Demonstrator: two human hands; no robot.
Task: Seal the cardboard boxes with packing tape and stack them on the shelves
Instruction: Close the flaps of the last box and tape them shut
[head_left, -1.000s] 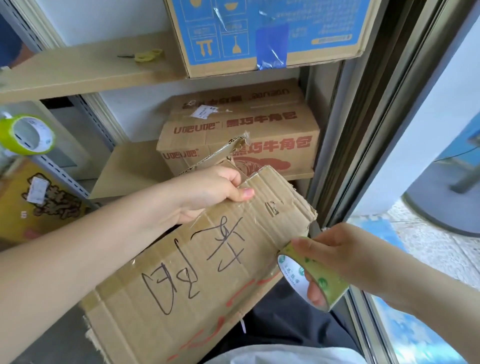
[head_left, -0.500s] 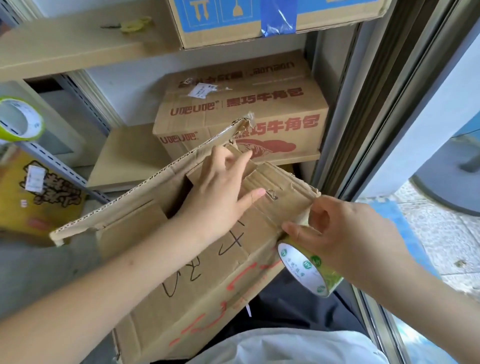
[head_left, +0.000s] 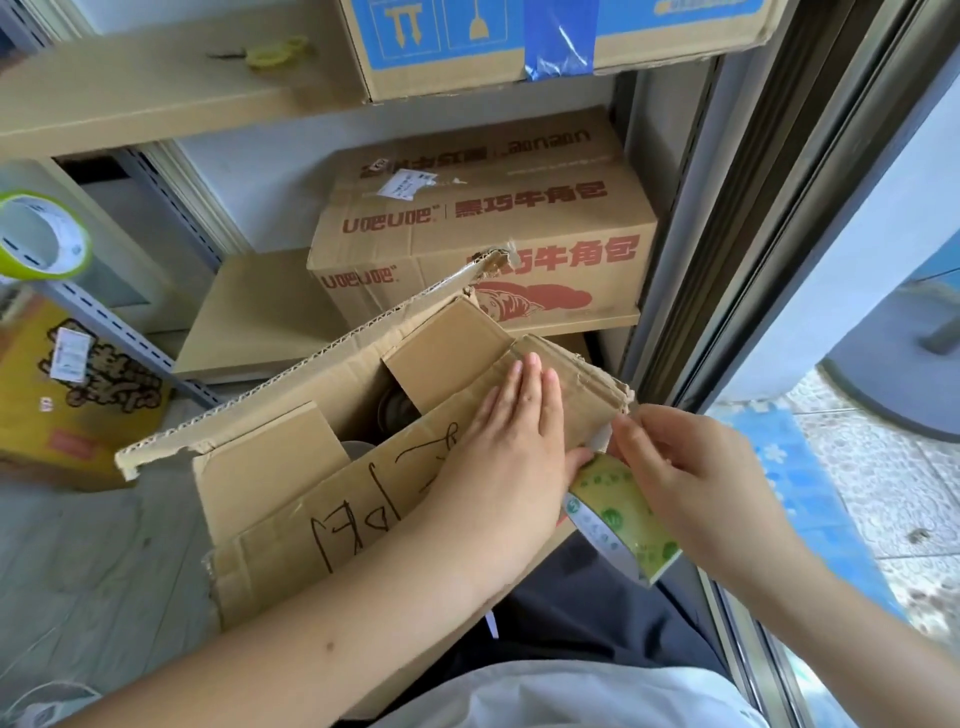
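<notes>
Open box (head_left: 291, 499) lies in front of the shelves (head_left: 249, 312). Left hand (head_left: 514, 457) lies flat on its near flap; right hand (head_left: 691, 483) holds tape roll (head_left: 618, 514) at the box's right corner. Printed box (head_left: 483, 228) sits on the shelf behind.

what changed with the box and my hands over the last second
The left hand let go of the flap's edge and now presses flat on it. The box has tipped, its far flap open. The right hand now pinches the tape end, still holding the roll. Shelf boxes unchanged.

Bright daylight from right, wide-angle edge warp
</notes>
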